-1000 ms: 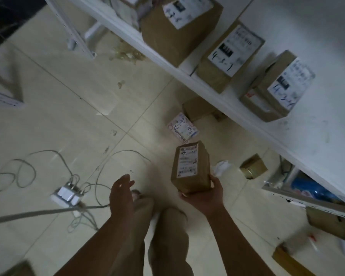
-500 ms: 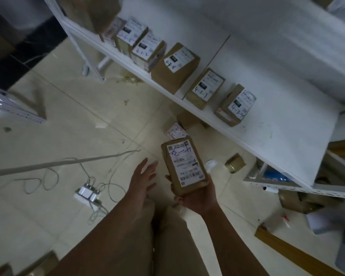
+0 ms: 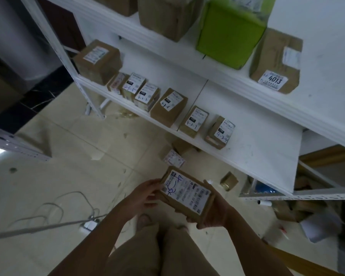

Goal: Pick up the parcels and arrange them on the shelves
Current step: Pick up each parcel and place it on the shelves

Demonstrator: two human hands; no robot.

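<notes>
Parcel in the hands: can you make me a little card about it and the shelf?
held thing: brown parcel, white label up
left hand: holds its left end
right hand: grips its right end from below
where: over the floor, not yet on the shelf
shelf: row of labelled boxes, bare space at the right end
higher up: green box
</notes>
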